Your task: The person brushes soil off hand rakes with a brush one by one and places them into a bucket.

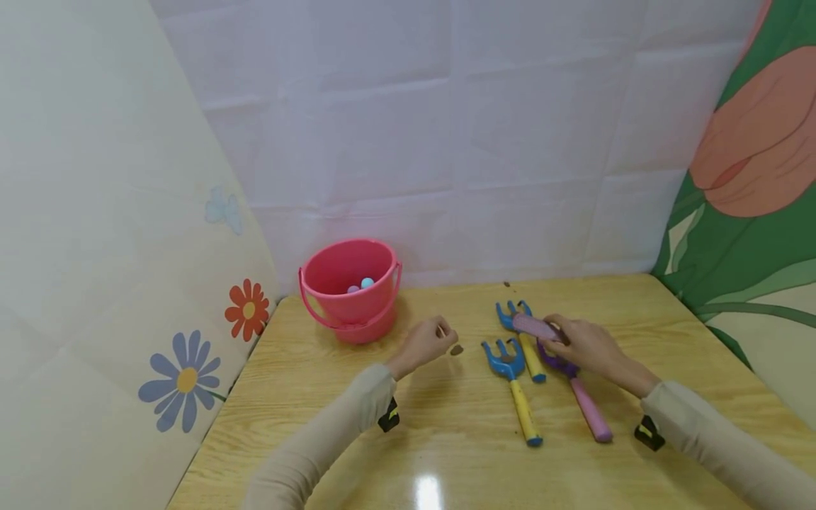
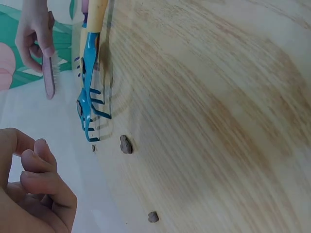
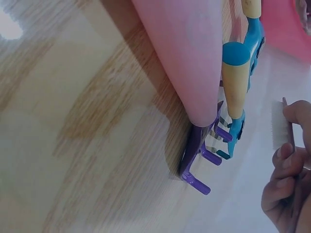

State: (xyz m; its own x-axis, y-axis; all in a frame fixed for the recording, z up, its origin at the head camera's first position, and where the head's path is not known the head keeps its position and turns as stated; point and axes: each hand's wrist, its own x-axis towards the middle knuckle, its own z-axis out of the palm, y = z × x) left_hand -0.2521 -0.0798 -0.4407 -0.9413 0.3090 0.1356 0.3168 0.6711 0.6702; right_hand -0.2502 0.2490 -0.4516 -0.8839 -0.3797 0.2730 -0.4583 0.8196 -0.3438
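My right hand (image 1: 586, 345) pinches a light purple brush (image 1: 537, 327) above the forks; its pale bristles (image 3: 280, 126) face away from the palm in the right wrist view. Beneath lie two blue hand forks with yellow handles, one nearer (image 1: 523, 411) and one behind it (image 1: 529, 354), brown bits on their heads. A purple fork with a pink handle (image 1: 590, 409) lies to their right. My left hand (image 1: 422, 346) is raised over the table with its fingers curled, and no object shows in it in the left wrist view (image 2: 39, 187). Beside it is a brown lump (image 1: 456, 350).
A pink bucket (image 1: 357, 312) with small balls inside stands at the back left of the wooden table (image 1: 446, 439). Further brown bits lie on the wood, one near the back edge (image 1: 506, 284). White cloth (image 1: 446, 142) and flower-printed sheets (image 1: 765, 142) surround the table.
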